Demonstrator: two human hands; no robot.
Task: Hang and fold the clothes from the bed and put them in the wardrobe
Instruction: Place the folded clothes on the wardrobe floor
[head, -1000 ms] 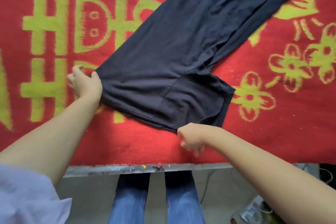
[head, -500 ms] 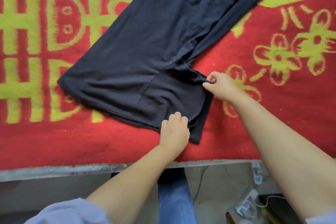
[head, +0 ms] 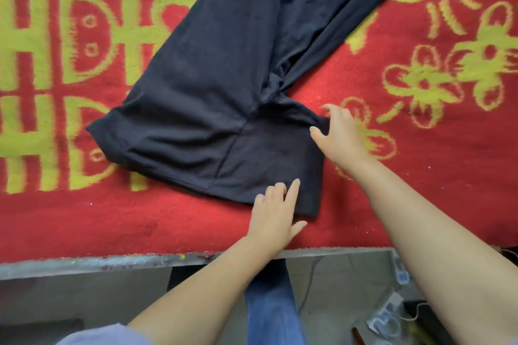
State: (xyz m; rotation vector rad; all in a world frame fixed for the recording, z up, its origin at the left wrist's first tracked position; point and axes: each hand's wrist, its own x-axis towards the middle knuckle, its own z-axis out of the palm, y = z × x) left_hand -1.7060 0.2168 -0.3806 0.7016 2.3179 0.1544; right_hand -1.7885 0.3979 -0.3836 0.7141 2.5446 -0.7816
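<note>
One dark garment (head: 224, 87) lay spread on the red blanket (head: 420, 176) that covered the bed, its body running from the near middle away to the far right, where it passed out of view. It was smoothed roughly flat, with a short sleeve turned onto the near right part, but no real fold was made yet, so the folding looked barely begun; judging by this, the garment remained to be folded and carried to the wardrobe, which was not in view. No hanger showed either. The left hand (head: 273, 211) lay flat with straight fingers on the near hem, pressing the cloth down and holding nothing. The right hand (head: 337, 131) was at the right edge of the sleeve, thumb and fingers spread and slightly bent around a bunched bit of cloth; whether it pinched that cloth or only touched it could not be told. Counted: one garment, one blanket, two hands. No other clothes were visible on the bed.
</note>
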